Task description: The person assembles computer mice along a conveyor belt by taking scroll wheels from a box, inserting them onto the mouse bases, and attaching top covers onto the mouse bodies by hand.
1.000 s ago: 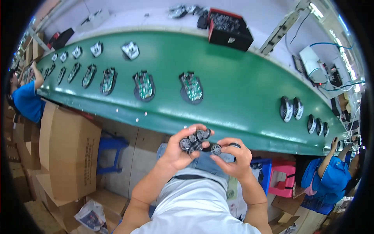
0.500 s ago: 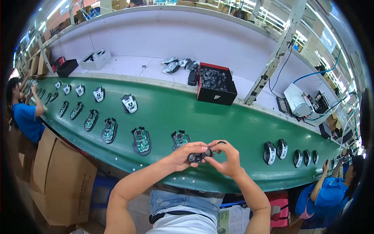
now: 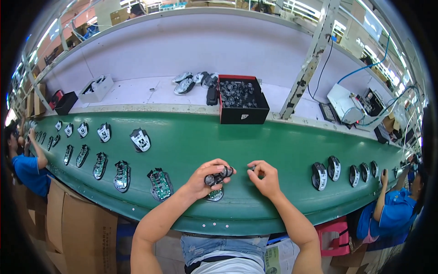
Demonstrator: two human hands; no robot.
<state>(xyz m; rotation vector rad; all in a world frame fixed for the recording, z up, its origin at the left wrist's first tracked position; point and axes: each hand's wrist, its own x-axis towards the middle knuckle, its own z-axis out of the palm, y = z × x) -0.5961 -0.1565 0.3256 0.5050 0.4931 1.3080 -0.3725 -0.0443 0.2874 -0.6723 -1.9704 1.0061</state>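
My left hand (image 3: 200, 180) is closed around small black wheel parts (image 3: 220, 176), which are held above the belt; fingers hide some of them. A short gap to its right, my right hand (image 3: 267, 180) is curled with thumb and forefinger together. A small dark bit shows at its fingertips, too little to name. Below the left hand, partly covered by it, lies a mouse base with a green circuit board (image 3: 215, 195). Another such mouse base (image 3: 159, 184) rests just to the left.
On the green belt (image 3: 273, 146), several mouse bases and silver-black mouse shells (image 3: 140, 139) line the left; assembled-looking mice (image 3: 319, 176) stand right. A black box (image 3: 244, 117) of wheel parts is on the shelf behind. Co-workers (image 3: 30, 171) sit at both ends.
My hands have moved apart, having been together on the black wheel parts. The left keeps those parts; the right has drawn away rightward. The view has shifted, and the mouse bases appear farther left.
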